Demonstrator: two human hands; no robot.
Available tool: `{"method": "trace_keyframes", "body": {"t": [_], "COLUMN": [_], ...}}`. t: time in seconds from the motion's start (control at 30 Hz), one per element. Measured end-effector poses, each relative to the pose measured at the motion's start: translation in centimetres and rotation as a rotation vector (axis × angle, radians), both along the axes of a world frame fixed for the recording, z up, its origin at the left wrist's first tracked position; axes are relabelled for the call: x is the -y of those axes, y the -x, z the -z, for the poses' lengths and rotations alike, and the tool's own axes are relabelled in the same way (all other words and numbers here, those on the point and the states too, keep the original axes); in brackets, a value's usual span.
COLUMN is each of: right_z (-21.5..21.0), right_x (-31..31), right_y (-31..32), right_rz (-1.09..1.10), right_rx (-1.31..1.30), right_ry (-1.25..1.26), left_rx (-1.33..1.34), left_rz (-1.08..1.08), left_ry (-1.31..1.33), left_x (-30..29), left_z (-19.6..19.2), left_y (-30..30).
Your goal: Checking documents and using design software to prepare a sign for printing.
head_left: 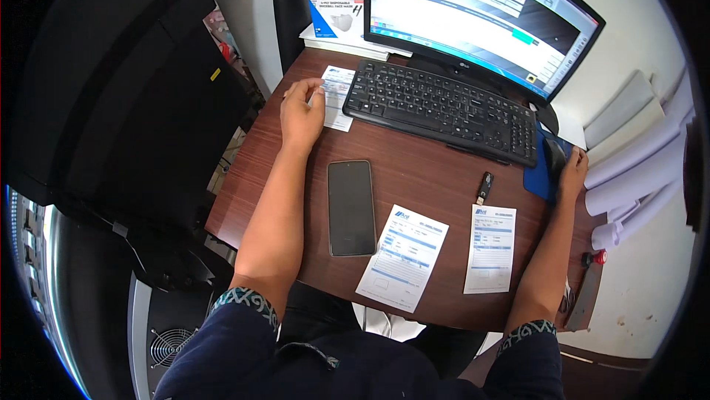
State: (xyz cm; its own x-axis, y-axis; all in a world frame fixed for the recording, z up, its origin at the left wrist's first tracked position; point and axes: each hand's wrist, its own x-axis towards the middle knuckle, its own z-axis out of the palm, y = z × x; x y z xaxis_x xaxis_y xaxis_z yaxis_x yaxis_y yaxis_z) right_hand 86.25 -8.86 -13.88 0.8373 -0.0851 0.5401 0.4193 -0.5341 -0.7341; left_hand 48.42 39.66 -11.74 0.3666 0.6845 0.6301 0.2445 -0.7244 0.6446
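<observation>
My left hand [302,114] rests at the desk's left side with curled fingers. Thumb and index finger come together at the left edge of a printed slip [339,108]; whether they pinch it is hidden. At the far right, my right hand [572,176] is curled against the right side of a black computer mouse [553,154] on a blue mouse pad [534,180]. Between my forearms lie a dark-screened phone [351,209], a tilted slip with blue bands [403,259], a second such slip [490,250] and a black USB stick [484,188].
A black keyboard [444,111] spans the desk [414,170] below a lit monitor [473,11]. A face mask box [336,19] stands on stacked white paper at the back left. Rolled white sheets [640,156] lean at the right, with a red-topped stamp [597,257] nearer.
</observation>
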Motion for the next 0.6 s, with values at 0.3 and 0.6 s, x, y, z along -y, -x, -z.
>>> {"method": "trace_keyframes", "body": {"t": [0.3,0.6], "right_z": [-1.5,-2.4], "right_x": [-4.4,-5.2], "right_y": [4.3,5.6], "right_rz": [-0.136,-0.191], "right_rx": [0.219,0.23], "right_ry": [0.365,0.337], "left_rx": [0.176,0.287], "left_rz": [0.151,0.249], "left_ry": [0.131,0.269], "left_x": [-1.4,-3.1], "left_z": [0.7,1.3], "left_y": [-1.6,-2.0]}}
